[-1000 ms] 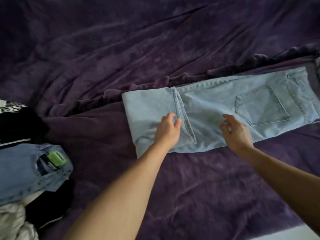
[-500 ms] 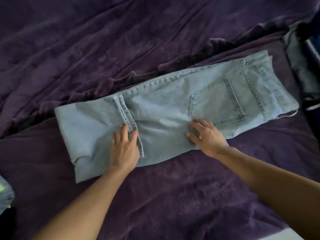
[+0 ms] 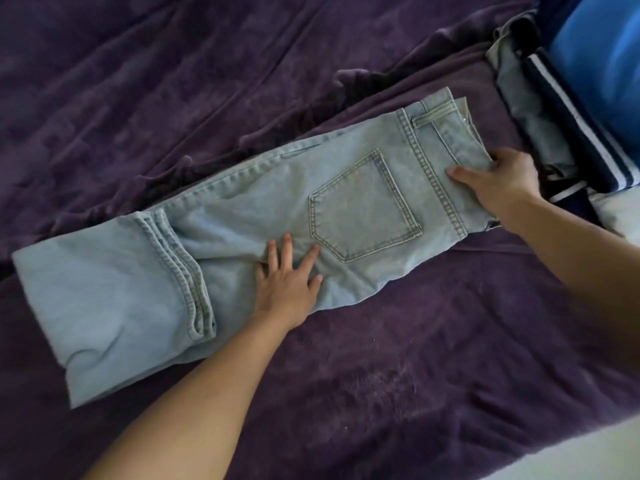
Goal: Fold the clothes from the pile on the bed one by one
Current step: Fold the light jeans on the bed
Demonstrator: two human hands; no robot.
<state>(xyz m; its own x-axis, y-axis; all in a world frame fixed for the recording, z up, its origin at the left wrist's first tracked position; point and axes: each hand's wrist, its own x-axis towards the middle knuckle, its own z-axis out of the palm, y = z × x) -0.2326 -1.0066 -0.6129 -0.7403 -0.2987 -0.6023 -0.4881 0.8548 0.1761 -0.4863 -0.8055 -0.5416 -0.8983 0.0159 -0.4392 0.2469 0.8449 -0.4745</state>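
Note:
A pair of light blue jeans (image 3: 242, 216) lies across the purple blanket (image 3: 173, 81), legs folded back at the left so the hems sit over the thigh. The back pocket faces up. My left hand (image 3: 287, 282) lies flat on the denim just left of the pocket, fingers spread and straight. My right hand (image 3: 498, 178) grips the waistband end at the right, thumb on top and fingers curled round the edge.
Folded clothes (image 3: 554, 109) are stacked at the right edge, among them grey denim, a navy piece with white stripes and a bright blue item (image 3: 606, 53). The bed's near edge shows pale at the bottom right (image 3: 588, 455).
My view swung right. My left hand slid from the folded hems toward the pocket. My right hand moved from the middle of the jeans to the waistband and took hold of it.

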